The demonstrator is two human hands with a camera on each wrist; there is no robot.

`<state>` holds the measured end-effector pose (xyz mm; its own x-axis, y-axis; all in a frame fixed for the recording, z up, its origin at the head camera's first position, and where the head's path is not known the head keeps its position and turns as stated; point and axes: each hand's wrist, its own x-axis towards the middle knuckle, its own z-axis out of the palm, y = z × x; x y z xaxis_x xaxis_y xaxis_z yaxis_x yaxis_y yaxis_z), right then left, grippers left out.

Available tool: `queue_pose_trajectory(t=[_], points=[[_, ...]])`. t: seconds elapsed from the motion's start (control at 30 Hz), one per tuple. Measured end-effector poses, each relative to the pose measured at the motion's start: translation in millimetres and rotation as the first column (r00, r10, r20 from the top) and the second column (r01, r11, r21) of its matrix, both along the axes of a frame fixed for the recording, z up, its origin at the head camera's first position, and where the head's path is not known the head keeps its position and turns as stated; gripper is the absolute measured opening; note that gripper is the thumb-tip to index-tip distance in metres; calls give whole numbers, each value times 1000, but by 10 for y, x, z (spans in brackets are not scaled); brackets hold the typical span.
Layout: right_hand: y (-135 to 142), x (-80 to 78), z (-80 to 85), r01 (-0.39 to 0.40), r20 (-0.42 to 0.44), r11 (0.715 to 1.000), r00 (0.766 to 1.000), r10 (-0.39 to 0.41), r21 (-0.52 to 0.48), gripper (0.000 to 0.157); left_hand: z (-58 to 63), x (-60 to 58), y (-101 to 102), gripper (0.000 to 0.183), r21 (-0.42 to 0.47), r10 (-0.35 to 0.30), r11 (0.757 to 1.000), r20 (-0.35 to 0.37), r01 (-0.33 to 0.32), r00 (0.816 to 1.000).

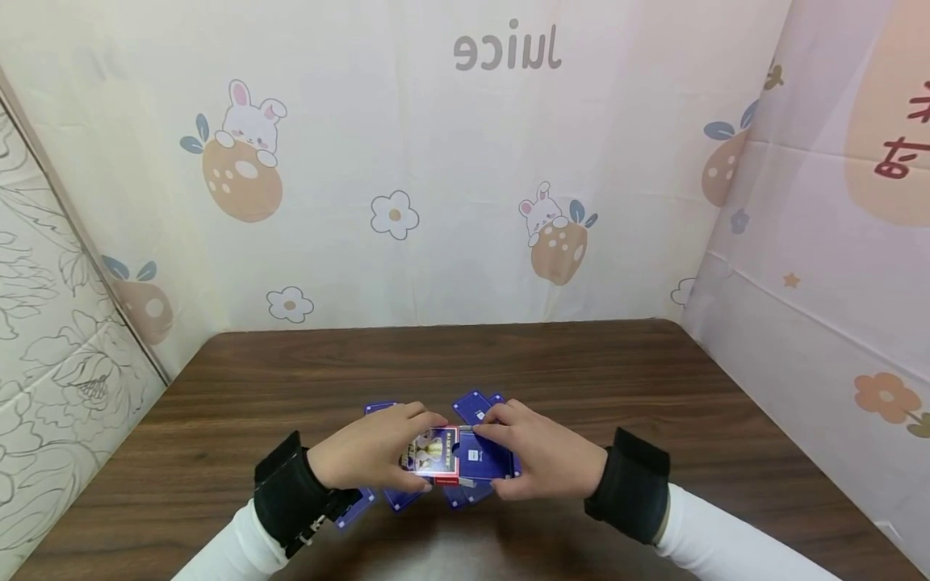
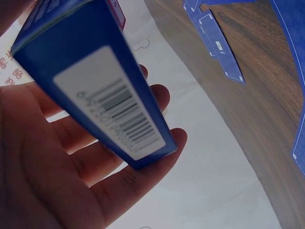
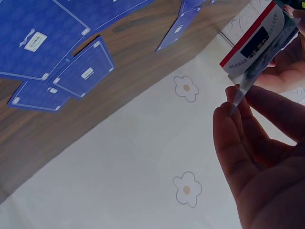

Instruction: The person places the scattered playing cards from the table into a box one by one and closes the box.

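My left hand (image 1: 381,448) grips a printed card box (image 1: 434,452) between thumb and fingers. Its blue end, with a white barcode label (image 2: 114,107), faces the palm in the left wrist view. From the box's right end juts a blue-backed card (image 1: 485,458); whether others lie beneath it I cannot tell. My right hand (image 1: 548,452) pinches that card by its edges. A white, red-edged flap (image 3: 257,36) of the box shows in the right wrist view, beside the thin sheet held in the right fingertips. Both hands are above the loose cards.
Blue-backed cards lie scattered on the brown wooden table (image 1: 291,379), some overlapping: one card (image 1: 472,406) behind the box, another card (image 1: 356,508) near the left wrist. Patterned cloth (image 1: 465,161) hangs behind the table and along its right side.
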<state>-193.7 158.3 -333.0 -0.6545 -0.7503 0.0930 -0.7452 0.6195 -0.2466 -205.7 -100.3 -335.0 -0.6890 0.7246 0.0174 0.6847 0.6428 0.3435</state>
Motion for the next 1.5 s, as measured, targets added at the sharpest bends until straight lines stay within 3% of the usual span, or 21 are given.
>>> queue_pose_trajectory(t=[0.3,0.6,0.7,0.8,0.9,1.13,1.3,1.5], points=[[-55,-6,-41,-12,76,997,997,18,-74,56,-20,13,3,67,12,-18,1000,-10,19,1000],[15,-25,-50,-19,68,983,997,32,-183,62,2,7,-29,67,12,-7,1000,-42,8,999],[73,-34,-37,49,109,972,994,-24,-230,53,8,8,-44,68,9,6,1000,-43,-6,999],[132,-64,-67,108,177,951,982,-58,-289,33,20,12,-53,69,5,17,1000,-36,-17,999],[177,-111,-135,144,274,932,961,-50,-333,20,27,13,-63,69,1,24,1000,-32,-24,999],[174,-177,-261,190,500,900,865,36,-392,26,33,22,-62,68,-1,20,1000,-29,-21,999],[96,-181,-296,215,564,883,823,67,-418,26,31,20,-47,68,10,7,1000,-36,-6,999],[6,-161,-310,239,606,877,792,72,-417,29,15,10,-29,66,12,-5,1000,-41,5,999]])
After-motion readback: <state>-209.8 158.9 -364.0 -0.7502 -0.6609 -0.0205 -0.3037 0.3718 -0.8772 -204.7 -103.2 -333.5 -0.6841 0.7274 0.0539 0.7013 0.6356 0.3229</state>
